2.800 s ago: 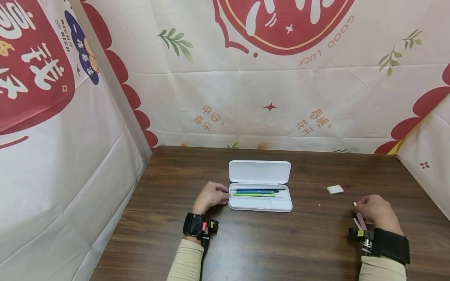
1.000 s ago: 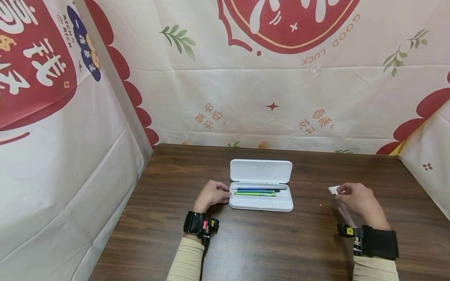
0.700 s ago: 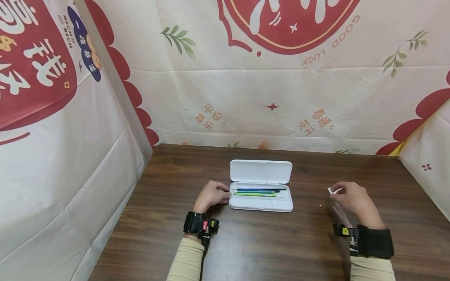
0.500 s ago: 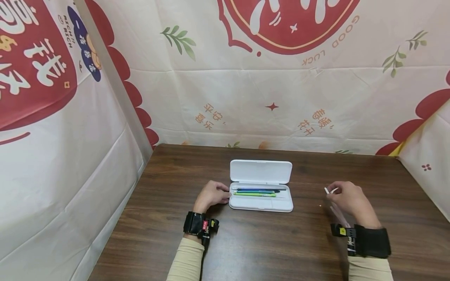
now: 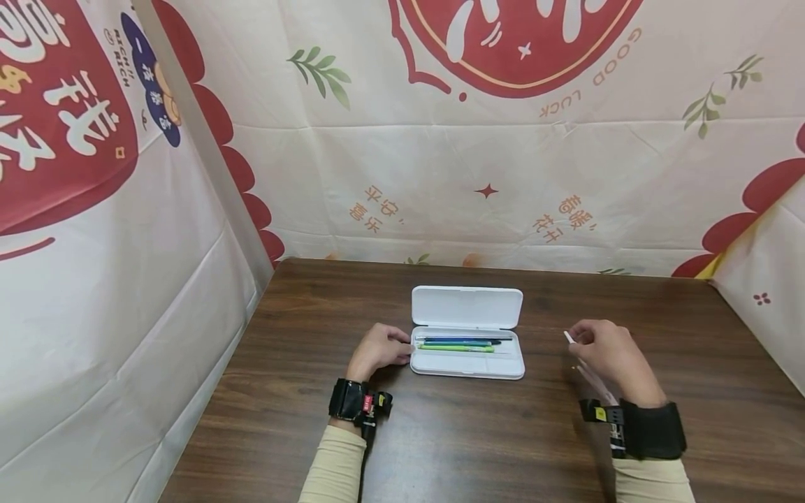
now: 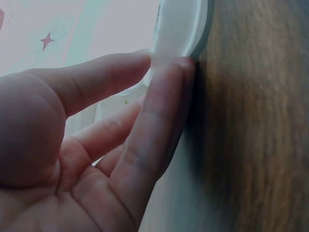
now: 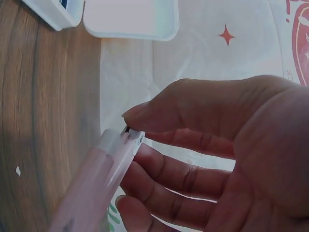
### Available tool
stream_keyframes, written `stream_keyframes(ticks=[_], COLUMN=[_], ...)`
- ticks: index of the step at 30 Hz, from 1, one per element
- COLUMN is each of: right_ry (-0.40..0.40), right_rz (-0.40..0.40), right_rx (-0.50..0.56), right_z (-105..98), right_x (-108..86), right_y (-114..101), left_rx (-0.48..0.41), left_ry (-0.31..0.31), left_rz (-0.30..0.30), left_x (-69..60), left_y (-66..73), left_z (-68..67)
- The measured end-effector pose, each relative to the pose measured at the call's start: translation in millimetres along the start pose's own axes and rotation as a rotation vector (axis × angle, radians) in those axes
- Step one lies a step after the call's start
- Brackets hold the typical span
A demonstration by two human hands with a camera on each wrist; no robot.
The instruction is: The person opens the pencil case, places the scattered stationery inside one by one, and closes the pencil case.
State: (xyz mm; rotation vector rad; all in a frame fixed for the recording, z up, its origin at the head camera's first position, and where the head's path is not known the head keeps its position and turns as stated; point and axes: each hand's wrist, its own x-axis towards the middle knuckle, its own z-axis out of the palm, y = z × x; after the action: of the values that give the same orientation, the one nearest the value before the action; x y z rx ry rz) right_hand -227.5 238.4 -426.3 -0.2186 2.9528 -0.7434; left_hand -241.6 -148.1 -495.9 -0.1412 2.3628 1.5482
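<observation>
A white pencil case [image 5: 465,369] lies with its lid raised at the table's middle. Inside are several slim pens or pencils [image 5: 455,344], blue, dark and green. My left hand [image 5: 377,349] pinches the case's left end; in the left wrist view, thumb and fingers meet at the white edge. Right of the case, my right hand [image 5: 613,353] pinches a small white block, apparently an eraser [image 5: 569,337], mostly hidden by the fingers. A blurred, pale pink, see-through long thing [image 7: 87,188] runs from those fingers back towards the wrist; its kind is unclear.
A tiny white crumb [image 7: 18,170] lies on the brown wooden table [image 5: 478,433]. Printed white cloth [image 5: 440,161] hangs behind the table's back edge, with more cloth at the left and right sides.
My right hand has moved left from the table's right side, picked up the white eraser where it lay and carried it towards the pencil case. My left hand stays at the case's end.
</observation>
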Motion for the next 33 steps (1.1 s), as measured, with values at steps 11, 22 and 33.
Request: stream_keyframes(ticks=[11, 22, 33], right_ry=[-0.025, -0.03, -0.048], right_rz=[-0.028, -0.043, -0.073], right_rx=[0.029, 0.018, -0.008], right_z=[4.8, 12.4, 24.1], right_x=[5.4, 10.7, 23.6], right_y=[-13.6, -24.5, -43.3], left_rx=[0.002, -0.012, 0.001], left_ry=[0.001, 0.005, 0.012], left_rz=[0.01, 0.016, 0.005], left_x=[-2.3, -1.8, -2.6], left_y=[2.1, 1.6, 2.0], left_z=[-1.1, 0.1, 0.7])
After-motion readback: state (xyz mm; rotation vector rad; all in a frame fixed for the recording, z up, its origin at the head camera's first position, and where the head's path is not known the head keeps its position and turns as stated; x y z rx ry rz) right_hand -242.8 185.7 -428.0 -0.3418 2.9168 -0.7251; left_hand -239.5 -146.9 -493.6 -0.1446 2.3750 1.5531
